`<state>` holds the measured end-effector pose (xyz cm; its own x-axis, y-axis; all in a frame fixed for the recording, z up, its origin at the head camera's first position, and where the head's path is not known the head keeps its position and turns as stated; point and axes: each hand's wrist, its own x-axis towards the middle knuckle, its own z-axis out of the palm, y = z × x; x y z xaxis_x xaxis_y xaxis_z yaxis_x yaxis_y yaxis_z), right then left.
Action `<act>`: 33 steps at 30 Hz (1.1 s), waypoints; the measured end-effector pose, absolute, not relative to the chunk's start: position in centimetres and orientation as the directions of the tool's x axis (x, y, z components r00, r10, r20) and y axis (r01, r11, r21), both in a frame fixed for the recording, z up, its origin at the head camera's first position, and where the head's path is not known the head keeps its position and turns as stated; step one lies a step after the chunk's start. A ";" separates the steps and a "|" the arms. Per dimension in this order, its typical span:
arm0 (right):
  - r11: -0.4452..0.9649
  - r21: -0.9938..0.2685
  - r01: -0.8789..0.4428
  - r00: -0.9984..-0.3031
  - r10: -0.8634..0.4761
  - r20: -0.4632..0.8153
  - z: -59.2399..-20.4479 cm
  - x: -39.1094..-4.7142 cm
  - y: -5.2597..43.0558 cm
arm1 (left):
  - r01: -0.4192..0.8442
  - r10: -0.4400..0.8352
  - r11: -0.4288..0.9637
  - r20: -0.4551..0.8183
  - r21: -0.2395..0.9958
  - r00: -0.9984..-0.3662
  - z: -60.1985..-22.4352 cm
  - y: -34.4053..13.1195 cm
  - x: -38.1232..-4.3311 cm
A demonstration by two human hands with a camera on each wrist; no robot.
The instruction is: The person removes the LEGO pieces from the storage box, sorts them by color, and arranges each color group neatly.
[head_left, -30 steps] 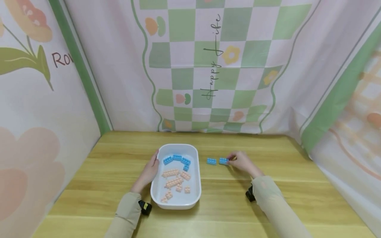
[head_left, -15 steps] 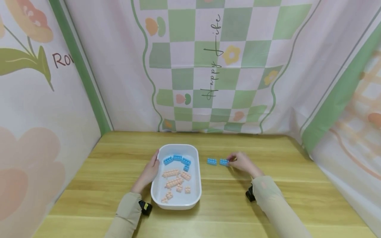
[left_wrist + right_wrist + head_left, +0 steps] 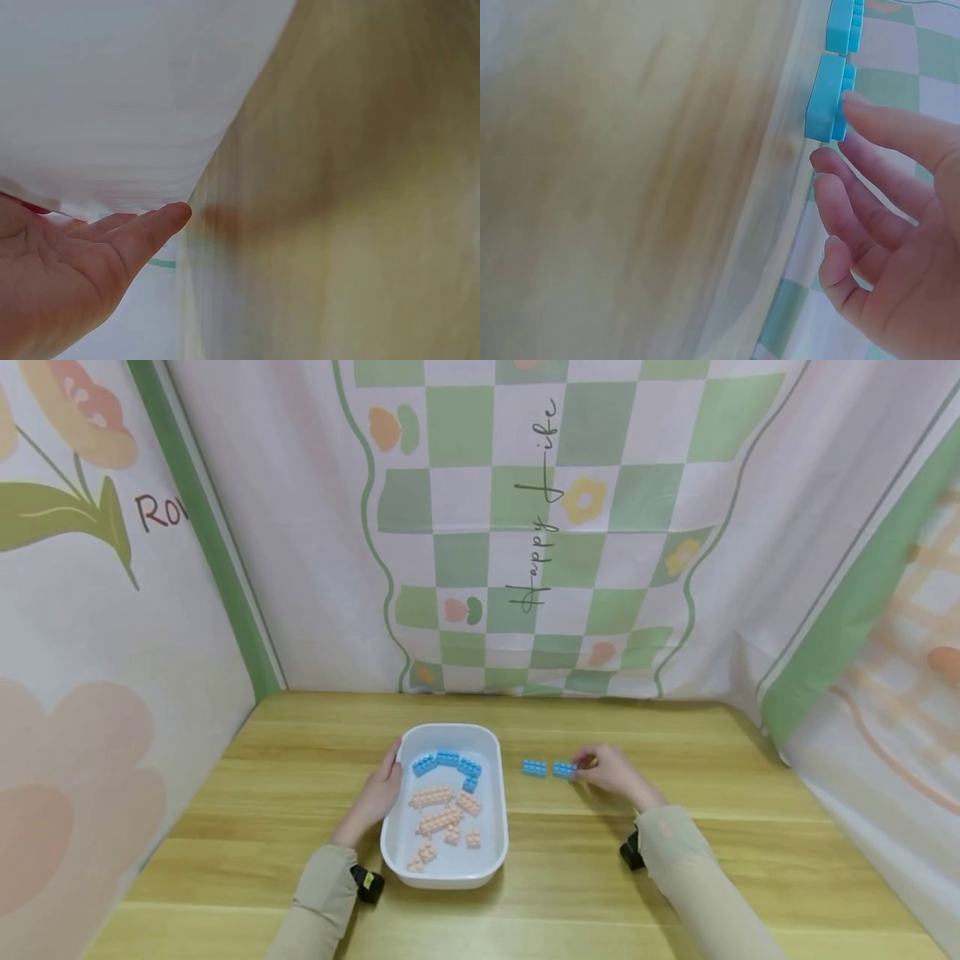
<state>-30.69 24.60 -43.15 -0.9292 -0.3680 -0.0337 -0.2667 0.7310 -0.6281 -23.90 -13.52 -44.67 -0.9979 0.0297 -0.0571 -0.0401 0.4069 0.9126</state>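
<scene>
A white tray (image 3: 444, 881) holds several blue building blocks (image 3: 447, 758) in an arc and several peach building blocks (image 3: 438, 821) below them. My left hand (image 3: 377, 793) holds the tray's left side; the left wrist view shows its fingers (image 3: 150, 232) along the outer wall, the thumb mostly hidden. To the right of the tray, my right hand (image 3: 611, 772) pinches the right end of a blue building block (image 3: 564, 769) on the table. In the right wrist view, the thumb meets the studs of this block (image 3: 825, 101); the other fingers are loosely bent. Another blue block (image 3: 534, 767) lies just left.
The wooden table (image 3: 570, 893) carries everything. Behind it hangs a green-and-white checked curtain (image 3: 517, 552), with printed fabric walls at both sides. Each wrist wears a black camera (image 3: 367, 884).
Both hands stay nearly where they were. The right-hand block shows at most a slight shift toward me, and the tray remains in place.
</scene>
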 end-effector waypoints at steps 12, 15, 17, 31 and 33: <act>0.746 -0.615 -0.256 -0.949 -0.315 0.013 -42.1 -30.1 24.8 | -0.040 0.031 0.396 -0.057 0.917 -0.998 -44.8 -13.6 -24.0; 0.744 -0.609 -0.274 -0.949 -0.312 0.045 -41.5 -30.1 24.4 | -0.037 0.032 0.402 -0.054 0.915 -0.998 -44.7 -13.6 -24.0; 0.746 -0.599 -0.291 -0.946 -0.318 0.063 -41.0 -30.1 24.1 | -0.034 0.035 0.404 -0.053 0.914 -0.998 -44.7 -13.6 -24.0; 0.709 -0.581 -0.400 -0.900 -0.424 0.102 -38.1 -29.3 18.7 | -0.047 0.033 0.380 -0.064 0.924 -0.997 -44.6 -13.5 -24.1; 0.703 -0.581 -0.410 -0.895 -0.434 0.106 -37.9 -29.4 17.8 | -0.046 0.032 0.377 -0.063 0.925 -0.998 -44.6 -13.5 -24.0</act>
